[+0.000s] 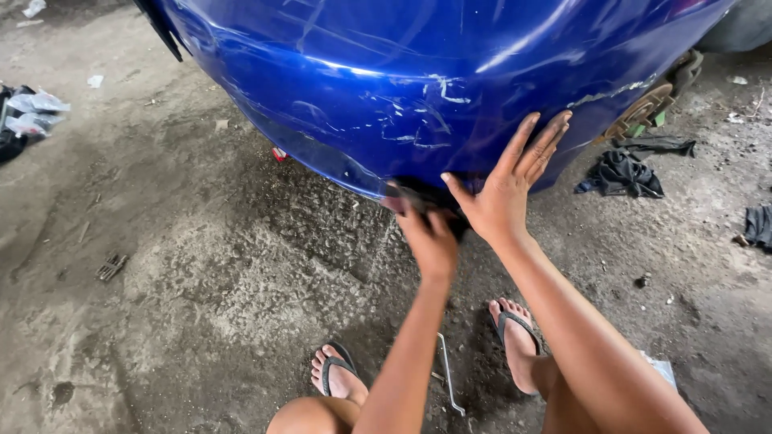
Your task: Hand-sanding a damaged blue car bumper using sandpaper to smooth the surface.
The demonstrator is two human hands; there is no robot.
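- The left hand (430, 237) is closed around a dark cloth (426, 197), pressing it on the low edge of the blue car body (418, 72).
- The right hand (507, 189) is open and flat on the blue paint, fingers spread.
- Two feet in flip-flops stand below.
- One metal rod (449, 374) lies between them.
- One dark rag (623, 173) lies at the right.
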